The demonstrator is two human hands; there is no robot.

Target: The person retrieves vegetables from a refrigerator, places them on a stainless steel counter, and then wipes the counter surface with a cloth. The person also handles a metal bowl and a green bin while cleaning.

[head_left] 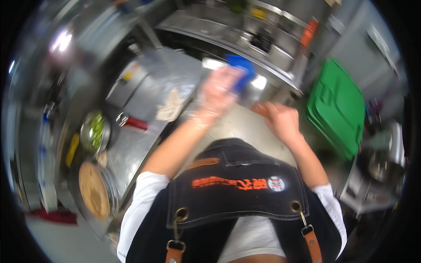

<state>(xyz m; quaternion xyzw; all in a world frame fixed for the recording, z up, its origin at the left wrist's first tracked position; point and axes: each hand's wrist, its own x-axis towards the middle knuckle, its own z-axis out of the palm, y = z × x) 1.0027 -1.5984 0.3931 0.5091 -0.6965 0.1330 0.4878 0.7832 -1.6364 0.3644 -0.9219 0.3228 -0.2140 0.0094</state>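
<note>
My left hand (219,88), in a clear plastic glove, is stretched forward and blurred. Right beside its fingers is a blue object (242,70), too smeared to name. Whether the hand touches or grips it is unclear. A white item (213,63) shows just past the fingertips. Lower and to the right, my right hand (281,120) is bare, its fingers curled inward in front of my body. Blur hides whether anything is in it. On the steel table to the left lie a crumpled beige cloth (170,105) and a red-handled tool (133,122).
A steel bowl of chopped greens (96,131) and a round wooden board (93,190) are on the left. A green lidded bin (338,108) stands at right. Ahead runs a steel counter (210,34) with containers. My dark apron (236,157) bears writing.
</note>
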